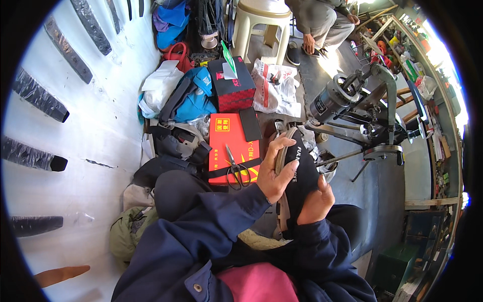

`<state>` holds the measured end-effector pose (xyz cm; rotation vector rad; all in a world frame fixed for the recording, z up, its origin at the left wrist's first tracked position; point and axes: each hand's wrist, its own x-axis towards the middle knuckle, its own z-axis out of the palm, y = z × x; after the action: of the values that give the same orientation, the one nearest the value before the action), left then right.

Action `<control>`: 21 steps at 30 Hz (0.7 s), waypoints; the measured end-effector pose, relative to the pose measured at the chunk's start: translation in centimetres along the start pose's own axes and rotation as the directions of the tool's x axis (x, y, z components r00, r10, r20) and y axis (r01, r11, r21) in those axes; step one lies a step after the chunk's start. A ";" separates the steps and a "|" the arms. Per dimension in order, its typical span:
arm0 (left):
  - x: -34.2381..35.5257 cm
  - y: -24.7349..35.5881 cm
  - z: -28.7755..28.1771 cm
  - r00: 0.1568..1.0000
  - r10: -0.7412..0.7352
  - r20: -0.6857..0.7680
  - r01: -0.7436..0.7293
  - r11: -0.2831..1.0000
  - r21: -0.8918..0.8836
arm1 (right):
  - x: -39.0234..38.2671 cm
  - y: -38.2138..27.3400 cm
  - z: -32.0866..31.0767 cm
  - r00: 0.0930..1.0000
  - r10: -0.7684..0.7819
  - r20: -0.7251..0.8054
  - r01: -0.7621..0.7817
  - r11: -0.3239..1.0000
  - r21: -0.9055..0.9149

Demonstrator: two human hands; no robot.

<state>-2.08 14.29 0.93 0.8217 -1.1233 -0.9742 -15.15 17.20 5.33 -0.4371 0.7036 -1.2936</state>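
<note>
In front of my lap is a long black shoe-like piece (298, 183) with white lettering and a curved beige edge like a sole rim. My left hand (276, 173) grips that beige edge, fingers over its upper part and thumb against the black side. Lower down, my right hand (317, 204) holds the black side with its thumb raised; its other fingers are partly hidden. Left of my hands, black-handled scissors (234, 166) lie on a red and yellow box (221, 138) with a black strap across it. A dark flat phone-like slab (250, 125) rests on the same box.
A hand-cranked sewing machine (372, 110) stands at the right. Beyond the red box are a dark patterned box (231, 85), a plastic bag (276, 88) and a cream stool (261, 22). Bags and cloth (186, 98) pile at left. Another person (324, 25) sits at the back.
</note>
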 end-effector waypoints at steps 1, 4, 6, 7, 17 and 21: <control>0.0 0.1 0.0 1.000 0.002 -0.002 -0.002 1.000 0.005 | 0.0 0.0 -0.1 0.999 0.009 -0.050 -0.010 1.000 -0.026; -0.2 0.4 0.4 0.999 -0.050 -0.009 0.049 0.990 -0.131 | 0.3 0.1 -0.7 0.994 0.011 -0.104 -0.011 1.000 0.006; -0.2 0.4 0.4 0.995 -0.098 0.002 0.097 0.982 -0.164 | 0.3 0.1 -1.0 0.998 0.025 -0.050 -0.024 0.999 0.026; -0.2 0.4 0.4 0.993 -0.121 0.007 0.121 0.976 -0.180 | 0.3 0.1 -1.1 0.999 0.034 -0.023 -0.033 0.998 0.057; -0.3 -0.1 0.2 0.998 -0.060 0.028 0.063 0.993 -0.099 | -0.1 -0.2 -0.9 0.993 0.038 -0.114 -0.039 0.999 -0.002; -0.2 0.2 0.1 0.997 -0.075 0.031 0.076 0.997 -0.020 | -0.4 -0.3 -0.7 0.994 0.107 -0.034 -0.106 0.994 0.041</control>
<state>-2.19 14.55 1.03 0.8401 -1.1122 -1.0628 -15.90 17.59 5.17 -0.3407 0.7210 -1.2148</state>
